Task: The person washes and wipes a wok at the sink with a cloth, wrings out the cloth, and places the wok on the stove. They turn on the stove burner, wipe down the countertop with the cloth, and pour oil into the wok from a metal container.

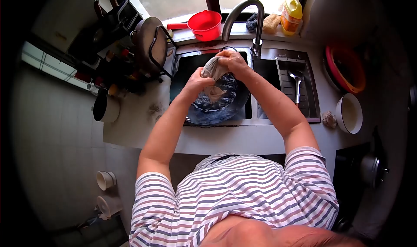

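Both my hands grip a wet, greyish cloth (212, 68) above a dark wok (211, 117) that sits in the sink. My left hand (198, 81) has its fingers closed on the cloth's lower left part. At the upper right end, my right hand (234, 61) is bunched around the same cloth. Rippling water fills the wok, and a pale patch shows in it just below my hands; whether this is cloth or a reflection I cannot tell. A curved metal faucet (257, 40) rises behind the wok, close to my right hand.
On the sill stand a red dipper (204, 26), a sponge (271, 24) and a yellow pump bottle (292, 14). A metal ladle (297, 84) lies on the drainboard at right. Beyond are a white bowl (349, 113) and stacked basins (345, 68). A round board (150, 42) leans at left.
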A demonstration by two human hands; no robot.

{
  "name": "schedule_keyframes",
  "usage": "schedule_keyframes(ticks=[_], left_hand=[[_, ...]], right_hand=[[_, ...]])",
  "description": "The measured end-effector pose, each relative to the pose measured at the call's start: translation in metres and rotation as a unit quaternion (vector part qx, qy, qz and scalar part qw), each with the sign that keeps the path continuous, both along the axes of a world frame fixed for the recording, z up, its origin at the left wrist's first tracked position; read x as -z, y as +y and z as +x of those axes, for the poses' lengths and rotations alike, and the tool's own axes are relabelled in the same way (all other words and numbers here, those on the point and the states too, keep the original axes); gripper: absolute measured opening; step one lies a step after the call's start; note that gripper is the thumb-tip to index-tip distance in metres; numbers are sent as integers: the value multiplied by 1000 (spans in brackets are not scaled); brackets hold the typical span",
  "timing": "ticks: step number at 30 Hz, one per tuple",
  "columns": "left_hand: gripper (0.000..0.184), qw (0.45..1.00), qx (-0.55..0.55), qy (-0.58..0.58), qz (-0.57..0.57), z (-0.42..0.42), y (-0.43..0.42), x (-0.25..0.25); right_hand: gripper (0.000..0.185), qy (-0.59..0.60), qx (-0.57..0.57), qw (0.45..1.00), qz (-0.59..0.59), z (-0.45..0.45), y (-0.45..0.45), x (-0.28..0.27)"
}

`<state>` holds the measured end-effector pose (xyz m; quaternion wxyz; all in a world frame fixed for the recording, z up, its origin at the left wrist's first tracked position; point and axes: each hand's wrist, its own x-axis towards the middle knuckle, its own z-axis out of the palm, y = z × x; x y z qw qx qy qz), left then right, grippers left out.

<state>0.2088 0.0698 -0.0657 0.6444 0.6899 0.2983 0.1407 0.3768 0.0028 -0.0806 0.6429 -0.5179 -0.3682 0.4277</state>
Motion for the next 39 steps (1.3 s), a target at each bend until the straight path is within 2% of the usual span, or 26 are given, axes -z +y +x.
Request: schedule_keyframes(ticks=[1,2,4,6,8,9,12,14,16,17,18,20,21,23,24,26,27,28,30,32,33,34,35,36,38,39], left_hand=[[41,996,36,78,32,0,-6,-15],[41,996,36,77,31,-1,-2,-11],[37,978,90,102,159,-3,9,-12],[33,994,109,26,3,-13,13,-23],[26,997,42,-25,-57,-28,19,-37],[26,996,28,-65,-61,-32,22,-38],[26,979,11,-162,-126,-30,24,-39],[27,970,3,-179,-165,-29,16,-48],[25,970,-10,-195,-145,-31,14,-52],[23,983,-20,-151,-105,-34,19,-50],[22,992,-32,-106,-65,-37,22,-47],[24,997,-17,-72,1,-37,14,-44],[24,996,-25,-87,-19,-35,9,-45],[25,990,-8,-139,-12,-29,9,-41],[23,991,13,-130,25,-30,3,-46],[23,989,68,-123,-35,-25,1,-54],[22,982,45,-154,-95,-19,-11,-63],[23,980,38,-160,-114,-12,-15,-63],[24,988,39,-138,-65,1,-22,-62],[28,994,57,-92,3,5,-25,-66],[31,995,86,-51,23,0,-29,-76],[34,993,113,-10,41,-7,-33,-85],[41,985,164,14,56,-14,-30,-81],[37,972,177,53,146,-21,-28,-72],[28,984,132,111,37,-39,-33,-73],[21,994,106,26,20,-45,-38,-71]], right_hand=[[19,54,3,999,5,-3,3,-9],[21,30,-21,999,20,-8,2,-16],[23,-17,-57,998,21,-15,1,-16],[24,-48,-39,998,5,-4,-5,-20],[22,-222,-78,972,-16,10,-19,-29],[21,-367,-45,927,-54,4,-25,-33],[20,-555,-38,821,-130,-3,-37,-29],[21,-477,-29,871,-112,11,-36,-25],[24,-312,-122,926,-175,28,-54,-51],[21,-166,-207,951,-157,41,-60,-53],[16,-47,-257,959,-108,41,-68,-61],[15,42,-231,966,-109,37,-77,-76],[15,38,-231,966,-106,40,-76,-74],[16,-98,-153,979,-90,52,-70,-57],[22,-249,-103,949,-161,47,-71,-63],[30,-388,-135,880,-240,34,-77,-75],[36,-387,-188,900,-64,35,-76,-68],[41,-263,-173,949,30,20,-72,-66],[41,-136,-191,969,70,-6,-69,-72],[36,-203,-174,963,22,1,-59,-71],[29,-113,-192,974,30,5,-59,-75],[25,-92,-192,976,52,9,-61,-78],[23,-122,-154,980,39,15,-65,-82],[21,-151,-117,981,27,20,-68,-89],[20,-191,-96,977,15,37,-68,-92],[18,-250,-98,963,1,38,-71,-100]])
